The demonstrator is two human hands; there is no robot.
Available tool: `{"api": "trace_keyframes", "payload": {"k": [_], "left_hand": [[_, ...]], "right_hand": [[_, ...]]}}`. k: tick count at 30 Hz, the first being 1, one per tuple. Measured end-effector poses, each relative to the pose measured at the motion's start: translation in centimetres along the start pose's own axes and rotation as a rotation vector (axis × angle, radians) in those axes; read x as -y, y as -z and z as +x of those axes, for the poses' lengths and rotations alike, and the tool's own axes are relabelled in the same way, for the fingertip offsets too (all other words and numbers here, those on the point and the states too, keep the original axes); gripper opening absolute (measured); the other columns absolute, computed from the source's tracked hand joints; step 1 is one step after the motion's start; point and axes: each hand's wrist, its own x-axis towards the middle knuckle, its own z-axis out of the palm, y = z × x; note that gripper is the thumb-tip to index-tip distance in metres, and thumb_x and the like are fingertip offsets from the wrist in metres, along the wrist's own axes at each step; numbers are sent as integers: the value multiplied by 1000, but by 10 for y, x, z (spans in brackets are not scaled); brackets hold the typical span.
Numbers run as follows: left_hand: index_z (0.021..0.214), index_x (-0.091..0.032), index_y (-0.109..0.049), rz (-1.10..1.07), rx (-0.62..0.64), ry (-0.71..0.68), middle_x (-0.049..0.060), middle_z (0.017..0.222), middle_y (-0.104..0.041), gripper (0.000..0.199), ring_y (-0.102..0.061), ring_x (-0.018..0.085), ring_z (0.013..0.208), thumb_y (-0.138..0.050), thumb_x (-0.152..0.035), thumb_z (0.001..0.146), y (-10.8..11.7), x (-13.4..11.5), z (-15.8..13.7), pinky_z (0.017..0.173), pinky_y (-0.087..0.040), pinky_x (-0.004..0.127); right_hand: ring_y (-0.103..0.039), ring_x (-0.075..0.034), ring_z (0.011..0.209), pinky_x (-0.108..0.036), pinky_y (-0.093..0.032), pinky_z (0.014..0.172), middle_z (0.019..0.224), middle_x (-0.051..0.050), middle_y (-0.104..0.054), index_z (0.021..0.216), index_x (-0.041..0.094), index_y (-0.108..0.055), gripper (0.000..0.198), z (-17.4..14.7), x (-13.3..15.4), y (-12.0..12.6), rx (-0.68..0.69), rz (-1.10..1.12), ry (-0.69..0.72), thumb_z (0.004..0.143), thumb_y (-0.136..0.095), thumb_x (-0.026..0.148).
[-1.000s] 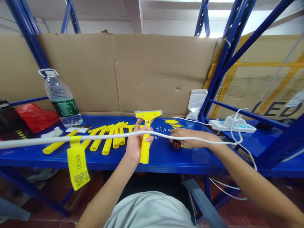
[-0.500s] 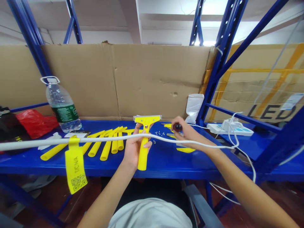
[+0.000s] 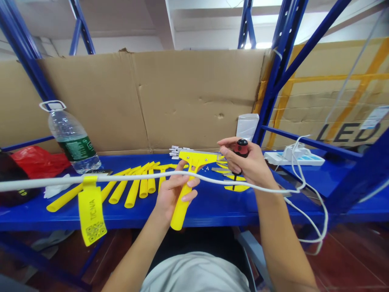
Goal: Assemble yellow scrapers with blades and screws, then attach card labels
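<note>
My left hand (image 3: 170, 192) is closed around the neck of a yellow scraper (image 3: 197, 161), its head up and its handle slanting down to the left. Two screws show on that head, with a metal strip along its top edge. My right hand (image 3: 253, 164) grips a screwdriver (image 3: 241, 147) with a red and black handle, its shaft pointing down. The thumb and forefinger of that hand are at the right end of the scraper head. Small loose screws (image 3: 206, 168) lie behind the scraper. Yellow flat pieces (image 3: 238, 188) are on the table below my right hand.
Several yellow scraper handles (image 3: 132, 195) lie in a row at left. A white cable (image 3: 282, 190) with a yellow tag (image 3: 92, 217) crosses in front. Behind stand a water bottle (image 3: 74, 140) and a cardboard wall (image 3: 194, 97). A power strip (image 3: 308, 159) sits at right.
My right hand has come from the yellow pieces to the scraper's right end, turning the screwdriver so its shaft points down. The scraper has tilted, its head shifting right.
</note>
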Motion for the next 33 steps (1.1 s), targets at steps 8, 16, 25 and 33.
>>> {"api": "trace_keyframes", "payload": {"k": [8,16,25,33], "left_hand": [[141,-29,-73,-81,7,54,16,149,-69,60,-61,5,67,-69,1,89,-5,5,-2,42,-40,8],[151,-30,-68,-103,41,51,16,149,-68,69,-62,5,67,-64,3,91,-3,1,-2,41,-40,9],[141,-30,-69,-42,21,0,13,139,-70,63,-62,8,70,-72,1,87,1,4,0,44,-39,11],[130,-26,-64,171,-82,-214,9,130,-70,56,-68,11,78,-86,-4,83,-2,-10,5,48,-44,14]], "right_hand": [[-36,-5,42,-28,-27,39,78,-1,-77,104,26,-90,30,-1,5,7,159,136,-89,85,-98,48],[-37,-4,37,-21,-27,39,49,9,-50,100,19,-89,30,0,3,3,219,203,-90,81,-103,37],[-39,-5,38,-23,-29,39,54,8,-54,98,18,-85,37,3,-3,-3,132,133,-67,81,-103,45],[-61,-11,68,-27,-57,64,91,4,-62,102,28,-68,32,13,-6,-2,-261,369,349,89,-94,42]]}}
